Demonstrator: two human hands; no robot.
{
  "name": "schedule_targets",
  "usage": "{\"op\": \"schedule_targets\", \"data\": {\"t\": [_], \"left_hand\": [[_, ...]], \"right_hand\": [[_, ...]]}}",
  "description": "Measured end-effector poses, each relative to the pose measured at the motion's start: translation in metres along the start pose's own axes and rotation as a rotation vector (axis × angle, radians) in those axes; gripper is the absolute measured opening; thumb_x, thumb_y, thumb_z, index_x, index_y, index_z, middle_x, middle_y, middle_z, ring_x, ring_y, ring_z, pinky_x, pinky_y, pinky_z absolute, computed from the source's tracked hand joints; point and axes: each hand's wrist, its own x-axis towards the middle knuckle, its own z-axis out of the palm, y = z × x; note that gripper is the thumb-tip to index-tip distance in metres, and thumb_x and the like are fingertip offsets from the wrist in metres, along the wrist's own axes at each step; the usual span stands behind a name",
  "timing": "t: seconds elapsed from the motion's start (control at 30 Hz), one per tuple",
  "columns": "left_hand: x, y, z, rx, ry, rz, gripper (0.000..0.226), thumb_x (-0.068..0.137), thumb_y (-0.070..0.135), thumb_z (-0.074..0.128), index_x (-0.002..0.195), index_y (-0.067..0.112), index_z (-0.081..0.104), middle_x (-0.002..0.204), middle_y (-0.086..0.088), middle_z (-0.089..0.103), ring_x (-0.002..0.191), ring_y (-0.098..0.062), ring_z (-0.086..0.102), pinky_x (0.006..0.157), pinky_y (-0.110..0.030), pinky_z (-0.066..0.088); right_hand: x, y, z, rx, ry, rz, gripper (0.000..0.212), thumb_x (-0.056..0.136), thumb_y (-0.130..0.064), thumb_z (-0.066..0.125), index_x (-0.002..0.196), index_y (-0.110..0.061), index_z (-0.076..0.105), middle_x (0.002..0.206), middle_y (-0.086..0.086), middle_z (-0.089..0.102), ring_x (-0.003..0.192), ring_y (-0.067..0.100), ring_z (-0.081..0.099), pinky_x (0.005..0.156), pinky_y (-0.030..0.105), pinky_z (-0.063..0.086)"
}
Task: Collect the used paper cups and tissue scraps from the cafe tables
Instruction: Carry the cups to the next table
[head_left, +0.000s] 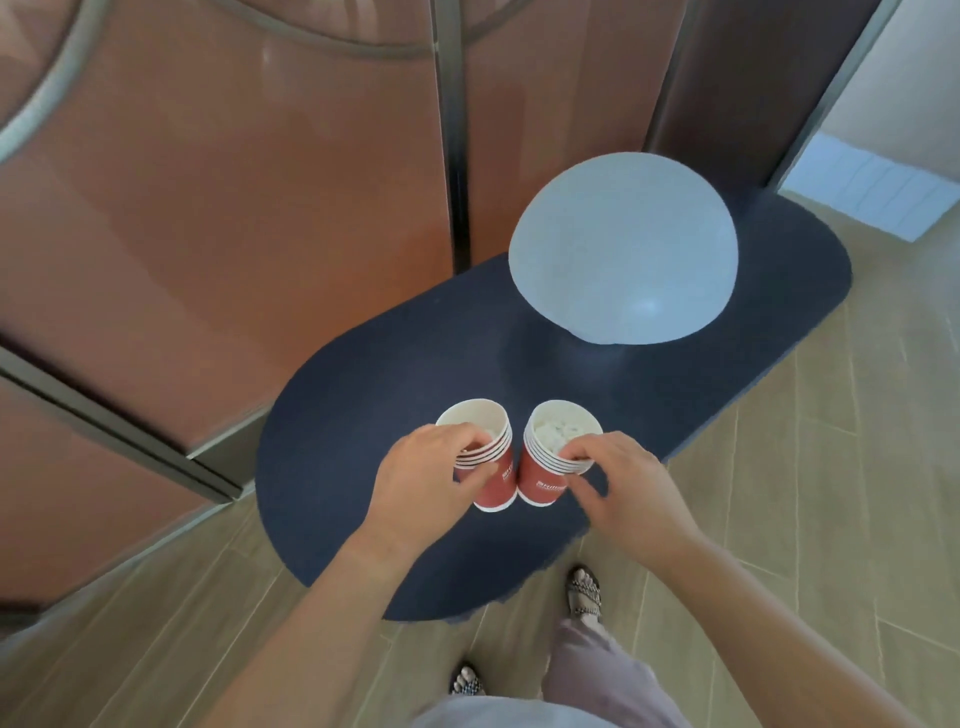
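Note:
Two stacks of red paper cups with white rims are held side by side in front of me. My left hand (434, 467) grips the left cup stack (483, 452) by its near rim; a little white scrap shows inside. My right hand (618, 480) pinches the near rim of the right cup stack (553, 452), whose top cup is filled with crumpled white tissue scraps (558, 428). Both stacks hang upright above a dark blue mat (363, 415).
A round white table top (623, 249) stands beyond the cups, on a pedestal over the mat. Brown panelled walls with metal trim (447, 130) close the left and back. Wood-look floor (779, 467) lies to the right. My sandalled feet (584, 592) are below.

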Motion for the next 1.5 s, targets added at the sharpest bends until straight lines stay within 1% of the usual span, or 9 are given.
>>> {"op": "schedule_targets", "data": {"t": [0.1,0.23,0.47,0.7,0.83,1.07,1.23,1.37,1.5], "left_hand": [[0.034,-0.006,0.005,0.026,0.015,-0.075,0.019,0.077,0.035,0.068,0.095,0.028,0.065,0.091,0.014,0.067,0.083,-0.011,0.057,0.071,-0.022,0.038],[0.073,-0.013,0.011,0.043,0.019,-0.25,0.018,0.076,0.043,0.066,0.089,0.032,0.063,0.081,0.013,0.062,0.071,-0.009,0.052,0.061,-0.02,0.034],[0.126,-0.032,0.032,0.11,0.034,-0.467,0.02,0.075,0.046,0.067,0.086,0.029,0.062,0.08,0.009,0.063,0.068,-0.012,0.053,0.061,-0.021,0.034],[0.138,-0.056,0.062,0.162,-0.016,-0.631,0.025,0.081,0.03,0.06,0.105,0.032,0.061,0.104,0.007,0.065,0.087,-0.017,0.06,0.076,-0.026,0.044],[0.139,-0.07,0.08,0.19,-0.067,-0.67,0.029,0.086,0.033,0.054,0.115,0.034,0.059,0.114,0.01,0.064,0.101,-0.02,0.058,0.084,-0.026,0.042],[0.151,-0.095,0.107,0.234,0.013,-0.7,0.023,0.084,0.029,0.059,0.106,0.029,0.063,0.101,0.008,0.069,0.09,-0.019,0.062,0.083,-0.026,0.044],[0.164,-0.111,0.122,0.274,0.025,-0.696,0.018,0.085,0.03,0.058,0.103,0.028,0.062,0.095,0.011,0.068,0.086,-0.017,0.061,0.084,-0.024,0.038],[0.174,-0.116,0.128,0.276,0.007,-0.69,0.023,0.058,0.015,0.083,0.073,0.02,0.066,0.062,0.007,0.065,0.055,-0.021,0.061,0.063,-0.028,0.047],[0.18,-0.122,0.132,0.34,-0.058,-0.655,0.039,0.034,0.016,0.091,0.06,0.024,0.063,0.048,0.011,0.057,0.042,-0.013,0.055,0.05,-0.02,0.047]], "right_hand": [[0.05,0.011,0.003,0.0,-0.064,-0.055,0.025,0.082,-0.02,0.065,0.104,-0.03,0.059,0.096,-0.013,0.054,0.078,0.003,0.047,0.069,0.015,0.036],[0.118,0.023,0.002,0.059,-0.183,-0.138,0.029,0.083,-0.021,0.065,0.11,-0.029,0.057,0.104,-0.009,0.057,0.085,0.004,0.05,0.073,0.014,0.041],[0.215,0.041,0.017,0.003,-0.373,-0.331,0.022,0.08,-0.021,0.068,0.1,-0.025,0.059,0.104,-0.006,0.06,0.087,0.007,0.054,0.073,0.014,0.045],[0.26,0.051,0.058,-0.021,-0.506,-0.452,0.031,0.082,-0.021,0.066,0.112,-0.024,0.059,0.113,-0.004,0.061,0.101,0.014,0.057,0.08,0.022,0.049],[0.27,0.056,0.082,-0.026,-0.571,-0.499,0.033,0.085,-0.015,0.058,0.116,-0.024,0.059,0.114,-0.007,0.061,0.105,0.015,0.052,0.081,0.028,0.048],[0.293,0.06,0.119,-0.053,-0.557,-0.533,0.027,0.081,-0.012,0.058,0.106,-0.022,0.062,0.107,-0.01,0.063,0.1,0.015,0.052,0.07,0.02,0.038],[0.306,0.06,0.136,-0.045,-0.515,-0.555,0.021,0.077,-0.003,0.059,0.091,-0.017,0.067,0.095,-0.006,0.064,0.093,0.021,0.055,0.067,0.024,0.039],[0.312,0.065,0.147,-0.079,-0.498,-0.568,0.023,0.072,0.002,0.06,0.082,-0.017,0.068,0.091,-0.006,0.063,0.09,0.022,0.056,0.069,0.029,0.044],[0.316,0.07,0.155,-0.108,-0.516,-0.569,0.021,0.073,0.001,0.06,0.08,-0.017,0.068,0.094,-0.007,0.062,0.092,0.021,0.056,0.07,0.027,0.042]]}}
